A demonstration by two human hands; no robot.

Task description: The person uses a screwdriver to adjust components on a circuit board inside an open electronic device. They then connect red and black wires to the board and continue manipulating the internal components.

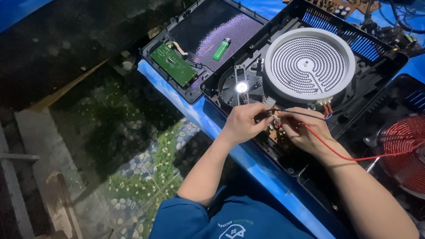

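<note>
My left hand (242, 124) and right hand (303, 130) meet over the circuit board (276, 132) inside the open black cooker housing (380, 75), fingertips pinching probe tips, red wire (349, 157) trailing off at four o'clock. White round heating element (309, 64) sits at twelve, cooling fan (241, 87) at eleven. Further out at ten, a green lighter (222, 48) and green control board (174, 64) lie in the lid. Red coil (409, 150) at three.

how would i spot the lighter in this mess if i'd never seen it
Start at the big white round heating coil in the opened black cooker. Look left to the flat black lid panel lying open beside it. The lighter lies there, small and bright green, right of the darker green circuit board.
</note>
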